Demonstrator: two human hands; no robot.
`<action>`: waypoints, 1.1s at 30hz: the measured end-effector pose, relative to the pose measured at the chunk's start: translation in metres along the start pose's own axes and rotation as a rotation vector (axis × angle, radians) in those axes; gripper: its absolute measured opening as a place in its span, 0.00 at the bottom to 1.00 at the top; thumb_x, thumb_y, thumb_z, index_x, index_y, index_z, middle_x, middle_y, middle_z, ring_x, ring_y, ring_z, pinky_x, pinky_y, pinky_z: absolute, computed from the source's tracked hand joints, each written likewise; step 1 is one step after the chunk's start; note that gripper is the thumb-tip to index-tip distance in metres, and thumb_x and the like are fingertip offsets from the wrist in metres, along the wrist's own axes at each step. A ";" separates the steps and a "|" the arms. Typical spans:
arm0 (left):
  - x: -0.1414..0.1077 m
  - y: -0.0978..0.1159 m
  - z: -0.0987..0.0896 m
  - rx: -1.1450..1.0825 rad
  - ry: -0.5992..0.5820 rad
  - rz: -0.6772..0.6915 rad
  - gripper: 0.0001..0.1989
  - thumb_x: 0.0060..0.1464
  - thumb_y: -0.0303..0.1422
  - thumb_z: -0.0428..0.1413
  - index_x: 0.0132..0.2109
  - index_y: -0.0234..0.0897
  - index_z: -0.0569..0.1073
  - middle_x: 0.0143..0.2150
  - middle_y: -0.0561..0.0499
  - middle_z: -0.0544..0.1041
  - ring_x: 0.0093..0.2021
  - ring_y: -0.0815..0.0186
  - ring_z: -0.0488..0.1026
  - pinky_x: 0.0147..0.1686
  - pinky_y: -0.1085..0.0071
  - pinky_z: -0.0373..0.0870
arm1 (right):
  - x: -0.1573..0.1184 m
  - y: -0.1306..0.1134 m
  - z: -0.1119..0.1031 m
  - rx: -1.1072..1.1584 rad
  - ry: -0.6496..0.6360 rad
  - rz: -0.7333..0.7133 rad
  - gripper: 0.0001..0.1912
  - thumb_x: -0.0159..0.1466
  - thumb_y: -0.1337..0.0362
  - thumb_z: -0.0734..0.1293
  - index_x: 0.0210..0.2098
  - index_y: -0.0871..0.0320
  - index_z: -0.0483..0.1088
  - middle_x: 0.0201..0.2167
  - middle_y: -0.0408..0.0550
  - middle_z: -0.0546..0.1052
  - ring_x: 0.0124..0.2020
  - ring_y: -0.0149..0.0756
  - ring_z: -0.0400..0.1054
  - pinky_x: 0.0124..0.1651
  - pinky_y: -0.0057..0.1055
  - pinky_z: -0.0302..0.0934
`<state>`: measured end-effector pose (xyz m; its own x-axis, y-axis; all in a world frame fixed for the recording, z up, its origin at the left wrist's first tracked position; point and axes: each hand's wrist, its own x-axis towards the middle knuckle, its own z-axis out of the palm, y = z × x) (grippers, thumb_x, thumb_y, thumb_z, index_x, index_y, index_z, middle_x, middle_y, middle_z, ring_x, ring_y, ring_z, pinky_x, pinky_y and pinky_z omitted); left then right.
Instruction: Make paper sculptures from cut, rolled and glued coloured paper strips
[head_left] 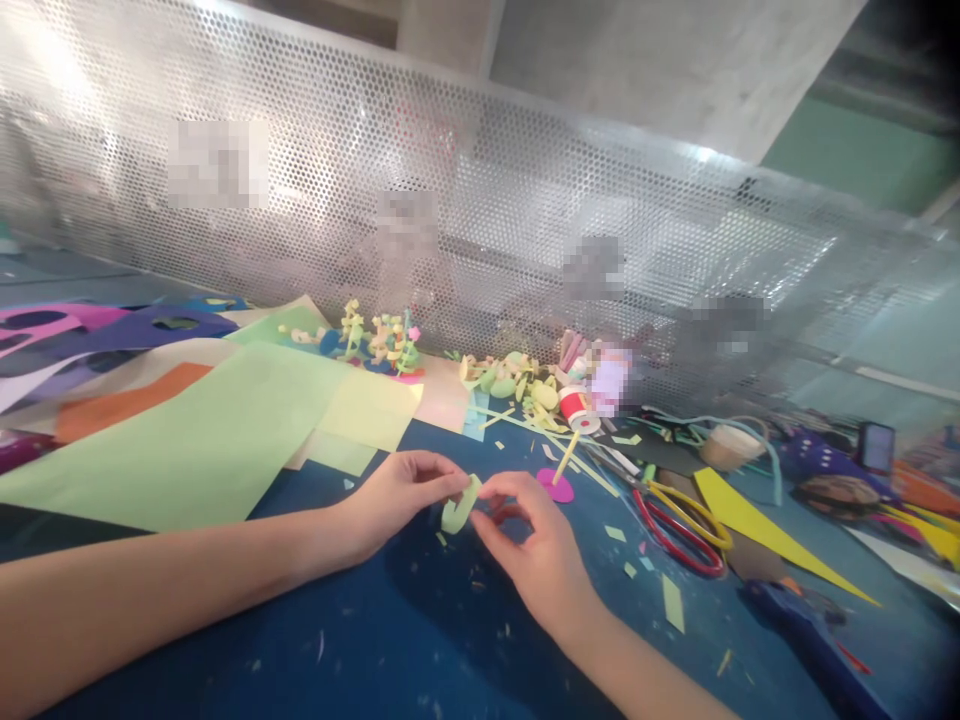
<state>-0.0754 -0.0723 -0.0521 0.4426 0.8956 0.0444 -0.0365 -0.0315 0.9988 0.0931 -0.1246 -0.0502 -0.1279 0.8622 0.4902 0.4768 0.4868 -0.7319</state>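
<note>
A small curled strip of pale green paper (459,508) is held above the blue table (360,630). My left hand (405,495) pinches its upper end between thumb and fingers. Close on the other side, my right hand (529,530) has its thumb and forefinger bent together at the strip's edge; whether they grip it or only touch it is hard to see. Just beyond my right hand stands a pale yellow paper stick (567,458) on a magenta paper disc (553,486).
Large light-green paper sheets (217,430) lie at left. Small paper figures (382,340) stand at the back, before a perforated metal screen (480,200). A red-and-white spool (579,408), red-handled scissors (679,540), yellow-handled scissors (694,510) and a blue tool (810,640) lie at right among scraps.
</note>
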 end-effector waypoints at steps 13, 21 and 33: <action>-0.001 -0.004 -0.001 -0.016 -0.065 -0.021 0.11 0.45 0.40 0.59 0.32 0.36 0.76 0.29 0.52 0.77 0.31 0.67 0.71 0.37 0.70 0.65 | 0.000 -0.002 0.001 0.037 0.004 0.093 0.03 0.59 0.63 0.65 0.30 0.56 0.67 0.30 0.44 0.70 0.31 0.31 0.66 0.35 0.29 0.64; -0.003 0.003 -0.001 0.030 -0.106 0.026 0.10 0.48 0.39 0.58 0.32 0.37 0.76 0.32 0.52 0.78 0.35 0.66 0.73 0.41 0.69 0.66 | 0.004 0.000 0.003 0.287 -0.047 0.314 0.10 0.56 0.59 0.66 0.34 0.56 0.65 0.27 0.41 0.68 0.28 0.31 0.64 0.29 0.26 0.60; -0.002 -0.002 -0.001 0.059 -0.133 0.014 0.09 0.48 0.37 0.58 0.34 0.36 0.76 0.31 0.52 0.77 0.32 0.67 0.72 0.35 0.72 0.66 | 0.008 0.004 0.001 0.378 -0.078 0.405 0.09 0.55 0.58 0.67 0.29 0.57 0.67 0.25 0.39 0.68 0.23 0.27 0.60 0.27 0.25 0.58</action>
<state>-0.0773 -0.0732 -0.0546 0.5573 0.8284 0.0562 0.0077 -0.0728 0.9973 0.0932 -0.1157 -0.0496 -0.0700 0.9917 0.1083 0.1585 0.1182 -0.9803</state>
